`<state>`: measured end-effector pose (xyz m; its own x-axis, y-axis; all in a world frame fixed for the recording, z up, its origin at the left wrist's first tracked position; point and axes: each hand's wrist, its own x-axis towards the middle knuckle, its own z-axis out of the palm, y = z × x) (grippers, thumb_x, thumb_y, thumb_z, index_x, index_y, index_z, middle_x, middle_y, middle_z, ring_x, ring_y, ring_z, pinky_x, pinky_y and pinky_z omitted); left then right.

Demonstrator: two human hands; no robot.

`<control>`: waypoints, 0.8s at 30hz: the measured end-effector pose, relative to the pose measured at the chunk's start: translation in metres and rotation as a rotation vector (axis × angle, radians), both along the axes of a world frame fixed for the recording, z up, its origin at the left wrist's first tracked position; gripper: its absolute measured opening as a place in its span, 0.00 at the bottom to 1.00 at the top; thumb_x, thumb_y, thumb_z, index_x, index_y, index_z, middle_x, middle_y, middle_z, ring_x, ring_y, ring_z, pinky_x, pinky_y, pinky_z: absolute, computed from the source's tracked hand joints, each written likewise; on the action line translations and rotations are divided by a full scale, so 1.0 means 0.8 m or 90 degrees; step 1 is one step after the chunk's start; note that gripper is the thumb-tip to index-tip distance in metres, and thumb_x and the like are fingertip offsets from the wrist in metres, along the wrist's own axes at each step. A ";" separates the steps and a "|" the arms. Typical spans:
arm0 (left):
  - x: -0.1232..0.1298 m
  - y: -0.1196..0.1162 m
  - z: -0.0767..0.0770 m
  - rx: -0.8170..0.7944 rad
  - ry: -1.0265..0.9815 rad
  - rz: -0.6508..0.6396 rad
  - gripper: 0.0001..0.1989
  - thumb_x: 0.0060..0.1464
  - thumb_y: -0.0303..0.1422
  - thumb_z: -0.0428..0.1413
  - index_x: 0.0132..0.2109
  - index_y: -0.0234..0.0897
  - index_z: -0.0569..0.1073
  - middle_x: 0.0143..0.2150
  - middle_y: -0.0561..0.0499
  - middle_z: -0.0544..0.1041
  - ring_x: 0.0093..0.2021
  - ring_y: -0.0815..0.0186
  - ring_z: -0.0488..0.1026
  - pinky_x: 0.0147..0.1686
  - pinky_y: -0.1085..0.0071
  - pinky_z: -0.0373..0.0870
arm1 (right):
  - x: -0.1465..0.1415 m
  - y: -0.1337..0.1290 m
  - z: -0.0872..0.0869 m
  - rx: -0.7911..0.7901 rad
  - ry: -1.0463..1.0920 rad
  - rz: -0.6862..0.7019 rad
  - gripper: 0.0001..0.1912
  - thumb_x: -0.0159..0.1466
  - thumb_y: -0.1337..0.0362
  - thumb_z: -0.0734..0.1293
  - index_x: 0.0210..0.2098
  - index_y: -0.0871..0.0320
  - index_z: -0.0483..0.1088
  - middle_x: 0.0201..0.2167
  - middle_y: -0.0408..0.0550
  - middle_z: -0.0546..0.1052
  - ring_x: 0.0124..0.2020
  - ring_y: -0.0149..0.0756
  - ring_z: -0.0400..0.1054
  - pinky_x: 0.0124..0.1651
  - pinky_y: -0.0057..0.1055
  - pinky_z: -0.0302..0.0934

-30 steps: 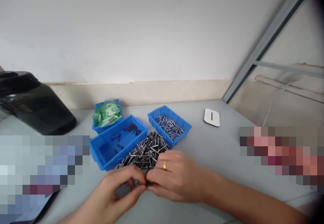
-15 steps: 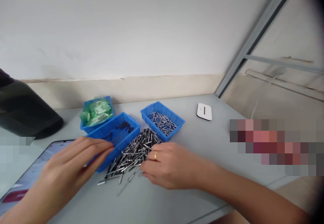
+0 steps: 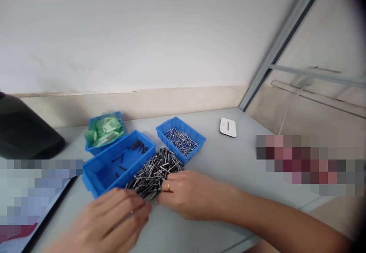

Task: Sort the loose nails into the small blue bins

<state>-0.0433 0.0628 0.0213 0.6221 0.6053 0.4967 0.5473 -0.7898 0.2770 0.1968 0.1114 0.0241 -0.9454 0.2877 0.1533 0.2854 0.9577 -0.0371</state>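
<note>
My left hand (image 3: 114,216), blurred, is at the near left edge of a loose pile of silver and black blind rivets (image 3: 157,171). Its fingers are closed, with a thin metal rivet showing between the fingertips. My right hand (image 3: 188,195), a gold ring on one finger, is curled at the pile's near right side. Its fingertips are pressed together beside the rivets; what they hold is hidden. Left of the pile, a long blue bin (image 3: 97,184) contains several dark rivets (image 3: 138,146). Behind the pile on the right, another blue bin (image 3: 201,143) holds silver rivets (image 3: 181,141).
A third blue bin (image 3: 90,148) with green plastic bags (image 3: 105,129) stands behind the long bin. A dark bottle-like object (image 3: 28,131) is far left, above a partly blurred screen (image 3: 54,207). A white device (image 3: 228,127) lies near the wall. Pixelation covers an area at right.
My left hand has moved from the long bin down and right to the pile's near edge, beside my right hand. My right hand stays by the pile. The view has shifted slightly.
</note>
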 end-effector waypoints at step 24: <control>0.023 0.007 0.006 -0.144 -0.006 -0.004 0.05 0.57 0.28 0.51 0.39 0.40 0.71 0.30 0.55 0.74 0.29 0.71 0.74 0.29 0.81 0.69 | -0.007 -0.005 -0.002 0.059 0.219 0.004 0.06 0.63 0.65 0.60 0.39 0.59 0.66 0.33 0.46 0.72 0.33 0.32 0.63 0.37 0.28 0.57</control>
<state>-0.0251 0.0687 0.0261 0.6229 0.6975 0.3543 0.5387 -0.7108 0.4523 0.1912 0.1074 0.0228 -0.8358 0.2521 0.4878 0.2656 0.9631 -0.0427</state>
